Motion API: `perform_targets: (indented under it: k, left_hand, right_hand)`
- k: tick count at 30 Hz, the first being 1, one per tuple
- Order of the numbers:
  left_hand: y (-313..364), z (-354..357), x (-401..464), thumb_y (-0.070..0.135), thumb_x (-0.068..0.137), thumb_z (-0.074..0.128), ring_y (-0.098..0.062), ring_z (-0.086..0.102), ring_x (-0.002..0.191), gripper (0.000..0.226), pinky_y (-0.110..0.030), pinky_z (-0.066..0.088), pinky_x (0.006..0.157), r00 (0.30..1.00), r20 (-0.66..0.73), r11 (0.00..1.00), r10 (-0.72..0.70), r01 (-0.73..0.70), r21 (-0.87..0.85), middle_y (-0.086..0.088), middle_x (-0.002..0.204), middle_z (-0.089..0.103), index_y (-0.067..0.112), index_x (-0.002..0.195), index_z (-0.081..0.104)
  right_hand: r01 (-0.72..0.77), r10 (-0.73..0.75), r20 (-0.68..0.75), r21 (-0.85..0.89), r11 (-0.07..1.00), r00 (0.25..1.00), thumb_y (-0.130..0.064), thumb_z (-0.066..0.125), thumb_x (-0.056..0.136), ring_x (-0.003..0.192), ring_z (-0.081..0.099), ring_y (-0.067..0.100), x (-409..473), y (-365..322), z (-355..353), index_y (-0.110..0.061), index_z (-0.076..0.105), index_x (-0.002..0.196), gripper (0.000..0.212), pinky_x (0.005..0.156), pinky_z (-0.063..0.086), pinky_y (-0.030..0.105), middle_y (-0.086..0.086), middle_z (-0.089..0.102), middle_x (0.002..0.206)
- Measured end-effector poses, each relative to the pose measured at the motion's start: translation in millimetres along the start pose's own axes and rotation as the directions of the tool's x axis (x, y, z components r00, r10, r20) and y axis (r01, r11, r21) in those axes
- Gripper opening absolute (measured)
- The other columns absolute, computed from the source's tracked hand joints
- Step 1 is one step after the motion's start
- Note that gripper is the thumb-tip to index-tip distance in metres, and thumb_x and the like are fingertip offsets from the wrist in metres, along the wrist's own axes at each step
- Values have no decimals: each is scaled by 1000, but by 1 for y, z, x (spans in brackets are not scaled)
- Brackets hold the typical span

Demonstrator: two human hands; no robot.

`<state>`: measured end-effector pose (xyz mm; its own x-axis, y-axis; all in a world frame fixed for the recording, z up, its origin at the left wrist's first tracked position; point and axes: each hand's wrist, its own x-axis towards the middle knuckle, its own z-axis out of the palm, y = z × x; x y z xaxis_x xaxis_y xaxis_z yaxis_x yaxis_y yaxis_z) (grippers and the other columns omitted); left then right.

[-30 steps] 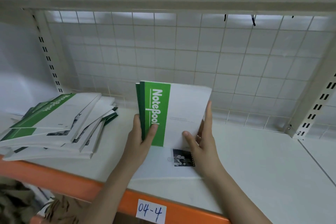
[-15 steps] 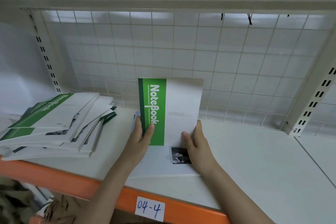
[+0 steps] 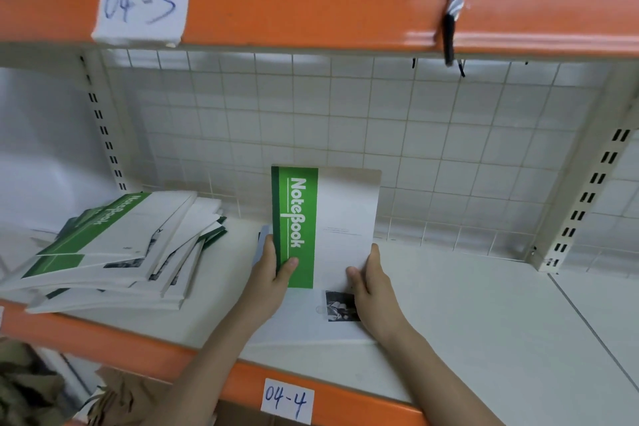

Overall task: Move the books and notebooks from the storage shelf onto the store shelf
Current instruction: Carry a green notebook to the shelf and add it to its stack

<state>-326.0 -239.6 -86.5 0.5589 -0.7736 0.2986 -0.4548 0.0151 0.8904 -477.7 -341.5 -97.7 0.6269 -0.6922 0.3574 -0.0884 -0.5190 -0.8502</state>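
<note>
Both hands are on the upright notebook (image 3: 325,228), just right of the messy stack (image 3: 117,249) on the shelf (image 3: 484,315). Left hand (image 3: 273,273) pinches the green spine edge, right hand (image 3: 370,284) grips the other side. Looks light and floppy, probably slick, so hold both edges low.

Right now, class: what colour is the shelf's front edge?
Orange, clearest in the head view.

Your single head camera looking forward and slightly down, close, into shelf bay (image 3: 484,322); facing wire-grid back panel (image 3: 345,121); upper orange beam (image 3: 311,3) crossing frame top, front orange edge (image 3: 103,332) running along bottom.
</note>
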Motion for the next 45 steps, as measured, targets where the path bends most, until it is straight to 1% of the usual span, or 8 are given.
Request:
perform_targets:
  k: [6, 10, 15, 19, 28, 31, 39, 45]
  left_hand:
    - [17, 1, 0, 4, 95, 49, -23, 58, 101, 27, -33, 47, 88, 982, -60, 979, -179, 172, -108, -4, 111, 61, 16, 118, 45]
    - [21, 16, -3, 7, 96, 49, -27, 54, 117, 43, -47, 41, 104, 946, -15, 931, -324, 316, -181, -9, 131, 56, 12, 137, 42]
    - [36, 43, -13, 4, 97, 45, -21, 53, 112, 50, -32, 43, 94, 950, 45, 933, -309, 312, -177, 2, 124, 52, 18, 143, 33]
    - [47, 64, -10, 2, 95, 46, -21, 57, 96, 33, -29, 44, 83, 949, 112, 933, -294, 310, -181, 1, 106, 58, 25, 118, 42]
    - [104, 149, -14, 5, 96, 47, -20, 59, 96, 29, -25, 46, 70, 953, 225, 944, -202, 251, -214, -2, 111, 60, 22, 119, 44]
    - [127, 182, -21, 5, 96, 46, -21, 59, 101, 33, -28, 45, 79, 948, 255, 937, -189, 252, -242, -1, 114, 59, 22, 124, 43]
    - [185, 258, -56, 6, 96, 46, -23, 60, 99, 34, -24, 46, 67, 944, 292, 940, -156, 233, -251, -4, 113, 61, 15, 129, 44]
    - [217, 317, -90, 7, 96, 46, -24, 59, 104, 38, -28, 45, 77, 938, 309, 946, -160, 235, -222, -8, 120, 60, 15, 132, 41]
  right_hand:
    - [-94, 85, 107, 85, 992, 991, -3, 36, 99, 108, 52, 15, 3, -13, -8, -18, 28, 129, 35, 91, 44, 27, -18, 51, 114]
    - [-277, 263, 86, 281, 919, 961, -5, 32, 99, 87, 58, 18, -6, -22, -15, -25, 27, 133, 40, 47, 51, 27, -2, 50, 116]
    - [-341, 368, -77, 242, 908, 927, -16, 46, 98, 64, 63, 22, -18, -16, -31, -9, 41, 123, 27, 40, 49, 28, 12, 60, 100]
    - [-361, 387, -152, 176, 916, 909, -14, 46, 98, 52, 54, 13, -29, -13, -57, -4, 44, 118, 22, 34, 40, 19, 4, 56, 85]
    - [-346, 357, -306, 92, 934, 883, -14, 46, 97, 48, 50, 14, -62, -8, -154, -10, 45, 114, 17, 37, 39, 21, 1, 57, 84]
    - [-329, 345, -347, 105, 938, 872, -11, 47, 96, 50, 51, 17, -76, -8, -192, -13, 45, 113, 17, 36, 39, 22, -1, 57, 84]
    - [-337, 369, -373, 149, 930, 852, -11, 47, 96, 61, 55, 18, -121, 2, -282, -15, 43, 121, 25, 37, 39, 18, 10, 59, 103]
    - [-357, 384, -386, 143, 923, 839, -9, 47, 96, 62, 54, 18, -161, 15, -344, -15, 42, 116, 21, 35, 39, 19, 6, 57, 98]
